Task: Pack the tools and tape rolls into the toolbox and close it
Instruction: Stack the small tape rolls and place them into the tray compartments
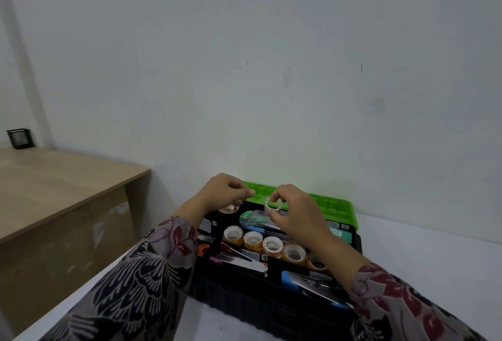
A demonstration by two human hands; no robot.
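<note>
Black toolbox [244, 302] open, right hand [296, 213] fingers [281, 192] pinching tape roll [272, 204], left hand [220, 191] fingers [244, 192] curled.

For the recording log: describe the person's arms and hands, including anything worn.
Both arms wear long sleeves reaching the wrists. The left sleeve and right sleeve share one fabric: greyish ground, dark feather-like leaves outlined in cream, dark red flowers. The left hand and right hand are bare: no gloves, rings or watch show.
</note>
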